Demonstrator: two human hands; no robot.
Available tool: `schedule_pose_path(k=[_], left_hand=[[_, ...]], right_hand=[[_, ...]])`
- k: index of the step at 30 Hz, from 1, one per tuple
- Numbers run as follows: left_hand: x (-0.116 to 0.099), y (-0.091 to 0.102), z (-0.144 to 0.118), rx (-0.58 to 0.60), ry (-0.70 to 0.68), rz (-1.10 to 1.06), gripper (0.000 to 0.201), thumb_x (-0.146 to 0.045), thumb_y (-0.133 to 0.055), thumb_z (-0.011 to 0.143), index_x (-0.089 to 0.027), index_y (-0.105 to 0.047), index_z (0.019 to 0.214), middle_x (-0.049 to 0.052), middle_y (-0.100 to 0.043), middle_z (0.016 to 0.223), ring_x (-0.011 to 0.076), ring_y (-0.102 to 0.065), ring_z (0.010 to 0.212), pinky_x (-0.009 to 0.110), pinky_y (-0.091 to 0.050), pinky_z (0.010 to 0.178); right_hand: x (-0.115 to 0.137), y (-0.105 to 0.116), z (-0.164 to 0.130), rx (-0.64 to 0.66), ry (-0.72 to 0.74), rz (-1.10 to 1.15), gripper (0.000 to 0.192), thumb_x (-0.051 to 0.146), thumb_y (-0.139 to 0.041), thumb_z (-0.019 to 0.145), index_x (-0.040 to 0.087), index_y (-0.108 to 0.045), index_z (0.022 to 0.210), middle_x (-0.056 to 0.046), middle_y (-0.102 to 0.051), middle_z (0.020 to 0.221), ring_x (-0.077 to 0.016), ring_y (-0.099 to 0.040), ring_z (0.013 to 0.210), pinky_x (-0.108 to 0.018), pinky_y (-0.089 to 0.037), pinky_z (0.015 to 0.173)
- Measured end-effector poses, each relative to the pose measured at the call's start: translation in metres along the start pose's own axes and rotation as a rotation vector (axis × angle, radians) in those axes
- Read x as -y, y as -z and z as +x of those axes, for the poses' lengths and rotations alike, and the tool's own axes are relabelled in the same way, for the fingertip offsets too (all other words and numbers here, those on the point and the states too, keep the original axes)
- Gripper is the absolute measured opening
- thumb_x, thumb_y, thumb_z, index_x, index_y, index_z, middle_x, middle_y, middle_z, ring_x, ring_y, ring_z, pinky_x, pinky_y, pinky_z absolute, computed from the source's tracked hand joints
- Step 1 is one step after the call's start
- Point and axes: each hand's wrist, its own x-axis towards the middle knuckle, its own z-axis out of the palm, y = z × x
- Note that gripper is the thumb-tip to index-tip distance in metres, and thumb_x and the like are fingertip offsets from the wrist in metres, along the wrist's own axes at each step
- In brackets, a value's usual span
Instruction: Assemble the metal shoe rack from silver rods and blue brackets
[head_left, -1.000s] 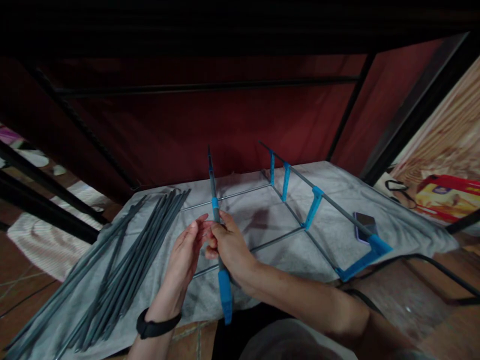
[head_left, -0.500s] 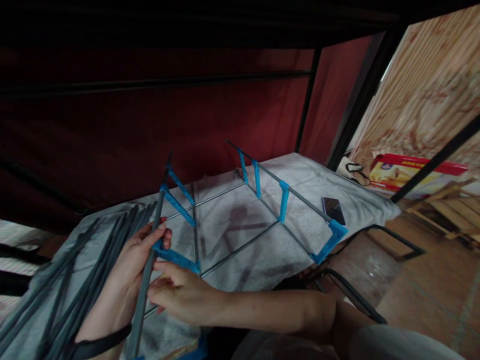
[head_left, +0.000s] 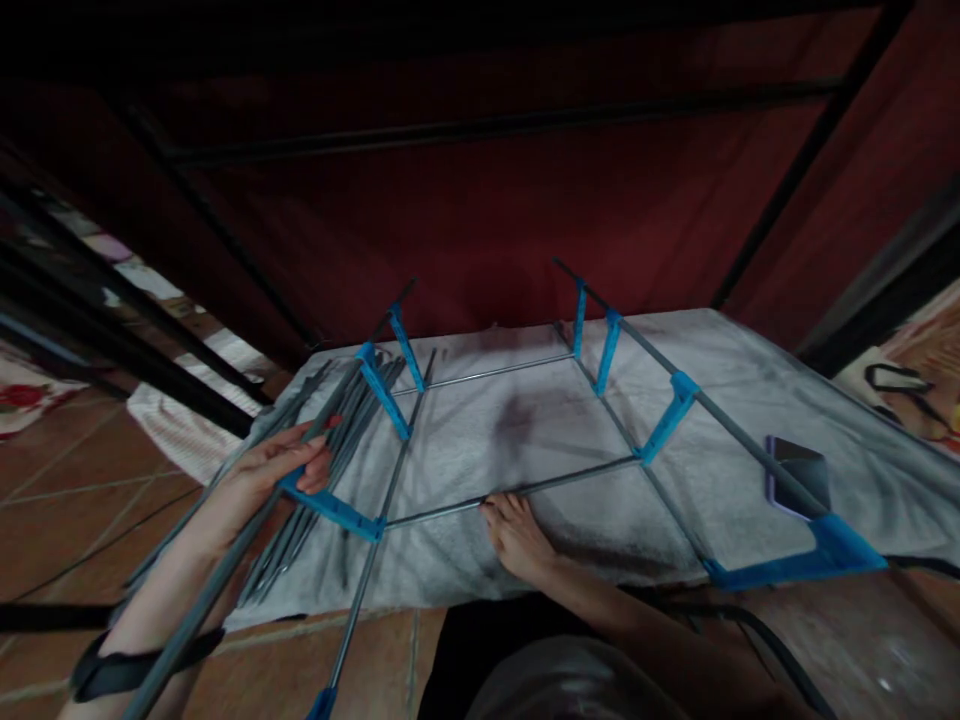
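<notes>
A frame of grey metal tubes joined by blue plastic connectors stands on a pale cloth (head_left: 465,420). My left hand (head_left: 274,465) is closed around the upper left tube (head_left: 206,595), beside a blue connector (head_left: 341,515). My right hand (head_left: 521,540) is lower and further right, its fingers closed at the front cross tube (head_left: 577,475); the thumb is hidden. On the right side, more blue connectors (head_left: 667,415) link an upper tube (head_left: 731,425) to a lower one.
Loose grey tubes (head_left: 300,530) lie in a bundle on the cloth, under and beside my left arm. A phone (head_left: 799,475) rests at the right behind the frame's tube. Dark red panel (head_left: 480,230) and black metal bars surround the back.
My right hand has left the area beside my left hand and moved right to the front cross tube. My left hand still holds the upper tube. The view has swung left.
</notes>
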Motion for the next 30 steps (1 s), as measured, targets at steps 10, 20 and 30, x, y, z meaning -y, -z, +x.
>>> schedule_pose_path(k=[10, 20, 30], left_hand=[[-0.005, 0.026, -0.016, -0.060, -0.085, 0.005, 0.041, -0.016, -0.072, 0.079, -0.008, -0.064, 0.119, -0.003, -0.050, 0.059, 0.0074, -0.041, 0.050, 0.020, -0.036, 0.047], [-0.015, 0.061, -0.010, -0.081, -0.119, -0.060, 0.033, -0.009, -0.056, 0.087, -0.007, -0.060, 0.120, -0.003, -0.045, 0.060, 0.0079, -0.037, 0.051, 0.021, -0.034, 0.049], [0.003, 0.071, 0.012, -0.112, -0.133, -0.159, 0.026, -0.012, -0.062, 0.083, -0.008, -0.064, 0.108, -0.005, -0.045, 0.058, 0.0071, -0.038, 0.048, 0.020, -0.037, 0.047]], right_hand=[[0.016, -0.006, 0.055, 0.158, 0.101, -0.332, 0.040, 0.008, -0.036, 0.097, 0.017, -0.063, 0.125, -0.015, -0.062, 0.124, -0.0235, -0.058, 0.112, -0.039, -0.043, 0.099], [0.012, 0.014, 0.058, 0.187, 0.105, -0.328, 0.042, 0.005, -0.028, 0.098, 0.018, -0.062, 0.120, -0.012, -0.062, 0.124, -0.0225, -0.062, 0.109, -0.033, -0.044, 0.097], [0.012, 0.020, 0.051, 0.188, 0.107, -0.303, 0.041, 0.006, -0.029, 0.098, 0.020, -0.062, 0.119, -0.011, -0.063, 0.121, -0.0214, -0.062, 0.108, -0.033, -0.044, 0.097]])
